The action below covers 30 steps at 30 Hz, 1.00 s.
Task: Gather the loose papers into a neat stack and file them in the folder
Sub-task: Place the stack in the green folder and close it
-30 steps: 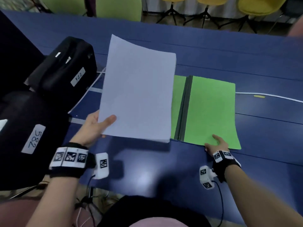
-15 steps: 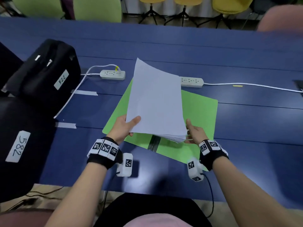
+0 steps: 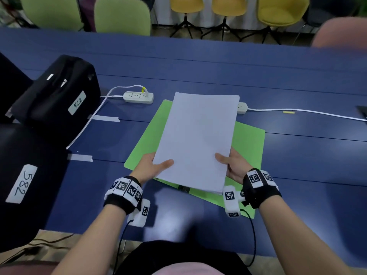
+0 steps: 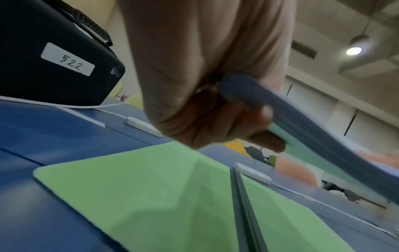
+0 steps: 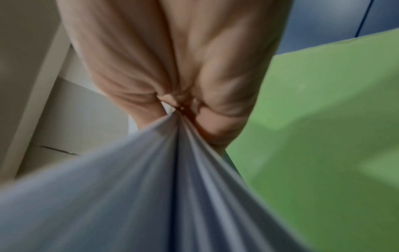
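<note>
A stack of white papers (image 3: pixel 198 139) hangs above the open green folder (image 3: pixel 251 145), which lies flat on the blue table with its dark spine (image 4: pixel 244 204) under the stack. My left hand (image 3: pixel 154 165) grips the stack's near left edge, thumb on top. My right hand (image 3: pixel 230 165) grips the near right edge, thumb on top and fingers beneath. In the left wrist view my fingers (image 4: pixel 215 119) curl round the paper edge (image 4: pixel 302 122). The right wrist view shows the sheets (image 5: pixel 151 187) pinched in my right hand (image 5: pixel 183 109), above the green folder (image 5: pixel 323 119).
Two black cases labelled 522 (image 3: pixel 59 96) and 582 (image 3: pixel 21 183) stand at the left. Two white power strips (image 3: pixel 139 97) (image 3: pixel 241 108) with cables lie beyond the folder. Tape strips (image 3: pixel 105 118) mark the table. Green and yellow chairs (image 3: pixel 123 16) line the far side.
The stack moved from the left to over the folder and levelled out. My right hand left the folder's cover and took hold of the stack's right edge.
</note>
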Available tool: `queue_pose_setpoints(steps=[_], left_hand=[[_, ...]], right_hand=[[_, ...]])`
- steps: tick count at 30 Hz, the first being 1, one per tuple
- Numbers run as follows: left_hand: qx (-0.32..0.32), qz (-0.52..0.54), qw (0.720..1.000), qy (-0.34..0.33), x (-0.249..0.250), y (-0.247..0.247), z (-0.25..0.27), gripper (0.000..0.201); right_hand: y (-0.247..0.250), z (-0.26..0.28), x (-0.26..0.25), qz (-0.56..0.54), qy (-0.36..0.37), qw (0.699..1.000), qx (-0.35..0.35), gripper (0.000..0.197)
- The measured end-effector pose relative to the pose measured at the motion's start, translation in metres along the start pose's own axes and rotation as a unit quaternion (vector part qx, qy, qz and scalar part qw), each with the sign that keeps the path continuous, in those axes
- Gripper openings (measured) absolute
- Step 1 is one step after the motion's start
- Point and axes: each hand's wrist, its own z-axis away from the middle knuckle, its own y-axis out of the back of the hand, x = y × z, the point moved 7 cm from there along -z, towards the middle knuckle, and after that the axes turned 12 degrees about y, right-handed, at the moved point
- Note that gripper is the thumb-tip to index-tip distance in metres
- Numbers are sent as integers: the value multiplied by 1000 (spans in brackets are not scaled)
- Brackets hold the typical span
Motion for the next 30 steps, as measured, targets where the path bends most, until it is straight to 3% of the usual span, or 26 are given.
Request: queue_pose_setpoints(steps=[3,7,10,14,16,18,20,21,23,25,27,30], left_hand=[[2,-51,999,16,4,-4,-11,28],[34,103,994,-12,36,-11,-23,33],[74,109,990,-53,56,-20,-27,31],[89,104,988,-76,70,-33,-37,26],[104,51,992,-54,66,-33,-51,19],[141,-28,990,-6,46,-18,-72,30],[199,-115,971,62,22,18,-84,9],[224,-163,955,109,8,42,-89,18],[235,-236,922,198,-20,86,-99,70],[218,-288,904,228,-31,105,-102,98],[194,-344,892,219,-35,99,-100,109],[224,-373,874,215,-43,85,-91,116]], right_hand=[[11,5,5,14,-5,1000,1,39],[10,7,12,20,-3,1000,16,38],[9,-1,6,37,26,996,75,69],[23,-12,2,72,41,983,166,33],[33,-15,4,96,29,978,181,32],[47,-15,8,123,14,972,199,34],[70,-9,12,149,-3,958,243,33],[83,-4,14,164,-15,949,269,34],[110,6,16,211,-44,924,317,38],[128,14,20,254,-79,902,341,46],[133,18,27,288,-119,886,343,50],[126,18,39,307,-160,878,329,55]])
